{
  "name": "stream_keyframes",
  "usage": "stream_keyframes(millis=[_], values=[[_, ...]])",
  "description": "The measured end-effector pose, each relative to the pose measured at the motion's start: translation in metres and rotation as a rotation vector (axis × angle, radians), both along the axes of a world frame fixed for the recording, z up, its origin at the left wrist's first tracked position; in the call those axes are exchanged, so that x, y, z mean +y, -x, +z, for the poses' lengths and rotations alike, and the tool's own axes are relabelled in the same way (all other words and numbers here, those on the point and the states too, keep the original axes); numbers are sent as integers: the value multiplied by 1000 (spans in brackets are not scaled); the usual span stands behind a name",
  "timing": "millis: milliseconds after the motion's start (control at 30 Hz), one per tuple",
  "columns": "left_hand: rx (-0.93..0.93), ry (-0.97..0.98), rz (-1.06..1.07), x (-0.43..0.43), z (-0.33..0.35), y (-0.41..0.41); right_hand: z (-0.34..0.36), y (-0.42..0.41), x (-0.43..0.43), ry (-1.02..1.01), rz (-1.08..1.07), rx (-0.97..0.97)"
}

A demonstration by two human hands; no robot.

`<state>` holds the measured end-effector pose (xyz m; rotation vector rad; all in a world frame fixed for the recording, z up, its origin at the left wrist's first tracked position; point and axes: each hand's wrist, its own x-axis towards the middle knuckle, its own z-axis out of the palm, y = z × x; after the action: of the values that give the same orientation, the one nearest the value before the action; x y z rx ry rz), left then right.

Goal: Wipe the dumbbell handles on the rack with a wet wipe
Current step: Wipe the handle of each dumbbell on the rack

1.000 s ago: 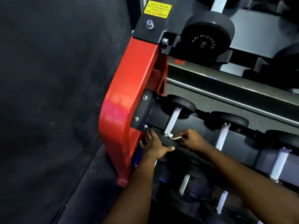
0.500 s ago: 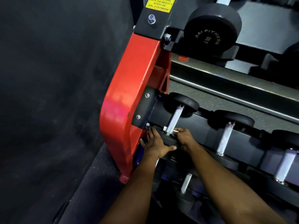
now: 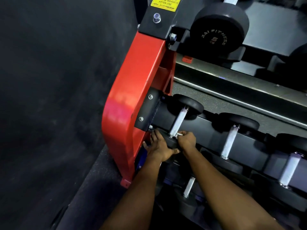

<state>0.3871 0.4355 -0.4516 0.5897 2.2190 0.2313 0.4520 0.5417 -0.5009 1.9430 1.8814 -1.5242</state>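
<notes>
The leftmost dumbbell on the middle shelf has a knurled silver handle [image 3: 178,122] between black heads. My left hand [image 3: 157,147] grips its near black head [image 3: 172,143], thumb under the front. My right hand [image 3: 186,140] pinches a small white wet wipe [image 3: 179,134] against the lower end of that handle. Most of the wipe is hidden under my fingers. Two more silver handles [image 3: 230,141] [image 3: 289,169] lie to the right on the same shelf.
The rack's red side frame [image 3: 132,100] stands just left of my hands. A large black dumbbell [image 3: 219,29] sits on the top shelf, and another silver handle [image 3: 189,186] lies on the lowest shelf. Dark rubber floor spreads to the left.
My right hand has slid along the base of the handle, and the wipe now shows at its right side. The left hand keeps its grip on the head. The view has shifted slightly.
</notes>
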Motion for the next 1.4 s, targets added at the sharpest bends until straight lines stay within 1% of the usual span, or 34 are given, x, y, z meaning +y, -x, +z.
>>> stream_keyframes(millis=[233,333,433,500,533,567,633,733,767,800,867,933,1033,1100,1200,1333,1400], values=[[-13,-17,14,-1,1,0,28,0,-8,-159,109,-143],[-13,-16,14,-1,0,0,33,-1,-6,-183,194,-165],[-26,-30,25,-2,-2,0,36,-6,1,-163,245,-126],[-35,-38,32,-3,-3,0,39,-8,9,-142,274,-48],[-41,-39,33,-4,-3,0,42,-8,14,-172,303,-5],[-45,-41,36,-4,-3,0,46,-6,19,-243,344,37],[-49,-39,35,-4,-2,1,52,0,31,-483,446,113],[-55,-47,45,-4,-7,2,55,14,45,-991,800,77],[-55,-49,46,-4,-9,2,56,19,48,-1103,915,74],[-53,-51,46,-4,-9,1,57,24,51,-1160,1002,79],[-49,-57,48,-4,-11,0,54,31,59,-1168,1119,72],[-51,-68,54,-5,-12,0,47,32,69,-1123,1211,42],[-52,-80,62,-5,-15,1,46,26,83,-1050,1295,-67],[-63,-75,59,-5,-16,1,49,18,84,-1043,1282,-151],[-79,-81,61,-5,-16,2,47,10,84,-1089,1249,-268],[-79,-79,63,-6,-14,2,55,34,70,-942,1217,-452],[-78,-78,64,-6,-14,2,58,42,66,-922,1194,-491]])
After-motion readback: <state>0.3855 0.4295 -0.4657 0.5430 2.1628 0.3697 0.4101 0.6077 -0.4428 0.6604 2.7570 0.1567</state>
